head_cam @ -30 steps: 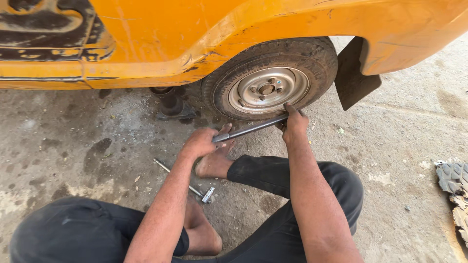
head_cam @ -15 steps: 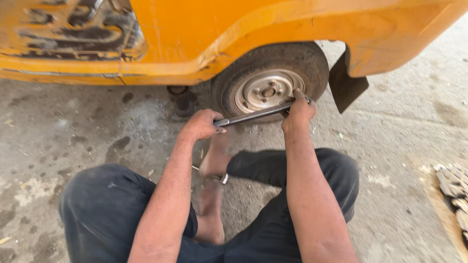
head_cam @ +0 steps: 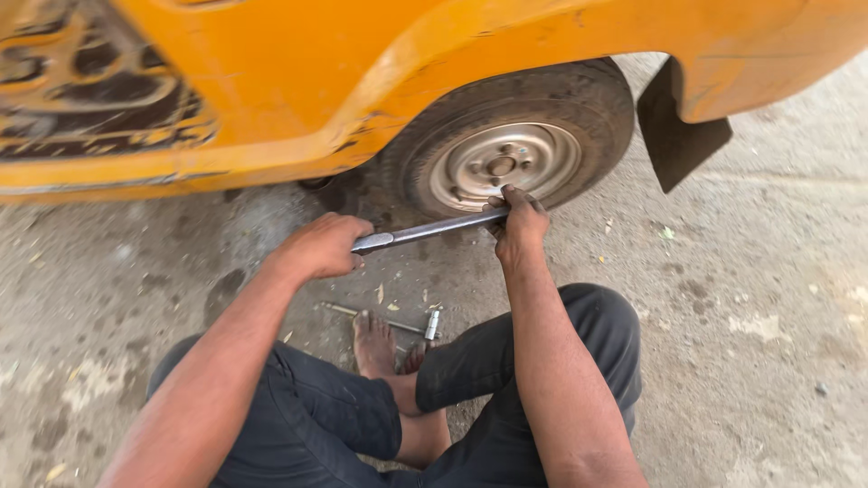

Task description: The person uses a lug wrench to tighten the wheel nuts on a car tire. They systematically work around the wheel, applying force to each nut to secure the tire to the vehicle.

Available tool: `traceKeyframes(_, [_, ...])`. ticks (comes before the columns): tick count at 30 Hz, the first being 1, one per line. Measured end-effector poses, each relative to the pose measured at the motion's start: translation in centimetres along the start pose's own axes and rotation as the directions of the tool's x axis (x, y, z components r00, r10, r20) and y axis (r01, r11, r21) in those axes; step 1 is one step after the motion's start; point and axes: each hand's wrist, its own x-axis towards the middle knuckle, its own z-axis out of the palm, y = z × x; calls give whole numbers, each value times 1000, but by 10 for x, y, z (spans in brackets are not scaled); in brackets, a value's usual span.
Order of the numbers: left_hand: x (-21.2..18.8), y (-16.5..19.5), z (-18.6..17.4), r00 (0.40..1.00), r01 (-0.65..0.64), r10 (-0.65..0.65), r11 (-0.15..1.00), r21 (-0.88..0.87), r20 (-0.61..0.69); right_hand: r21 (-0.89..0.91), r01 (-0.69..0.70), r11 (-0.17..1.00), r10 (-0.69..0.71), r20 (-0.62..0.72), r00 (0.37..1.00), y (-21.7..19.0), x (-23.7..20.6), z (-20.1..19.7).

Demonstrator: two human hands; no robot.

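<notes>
I sit on the ground facing a small wheel [head_cam: 506, 163] with a silver steel rim under an orange vehicle body [head_cam: 362, 81]. Both hands grip one long metal wrench bar [head_cam: 429, 230] that runs almost level in front of the wheel. My left hand [head_cam: 321, 246] is closed around the bar's outer end at the left. My right hand [head_cam: 517, 217] is closed on the end nearest the wheel, just below the rim's bolts. The wrench's head is hidden behind my right hand.
A second thin tool with a socket end [head_cam: 398, 323] lies on the concrete by my bare foot [head_cam: 372, 343]. A black mud flap [head_cam: 678, 126] hangs right of the wheel. The ground is stained, dusty concrete.
The view has drawn closer to the wheel. Both hands keep their hold on the bar, which now lies a little flatter, with the left end lower than before.
</notes>
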Motion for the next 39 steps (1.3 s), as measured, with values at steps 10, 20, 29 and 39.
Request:
traceKeyframes(10, [47, 52, -23, 817, -230, 270, 963, 141, -509, 200, 36, 979, -58, 107, 993, 6, 63, -26])
traceKeyframes(20, [54, 86, -44, 552, -344, 534, 845, 409, -641, 220, -29, 975, 25, 23, 999, -5, 69, -9])
traceKeyframes(29, [73, 99, -60, 517, -360, 537, 843, 399, -667, 360, -78, 930, 30, 139, 990, 13, 85, -5])
traceKeyframes(39, [66, 4, 17, 976, 20, -54, 987, 159, 211, -291, 367, 884, -379, 15, 925, 24, 96, -17])
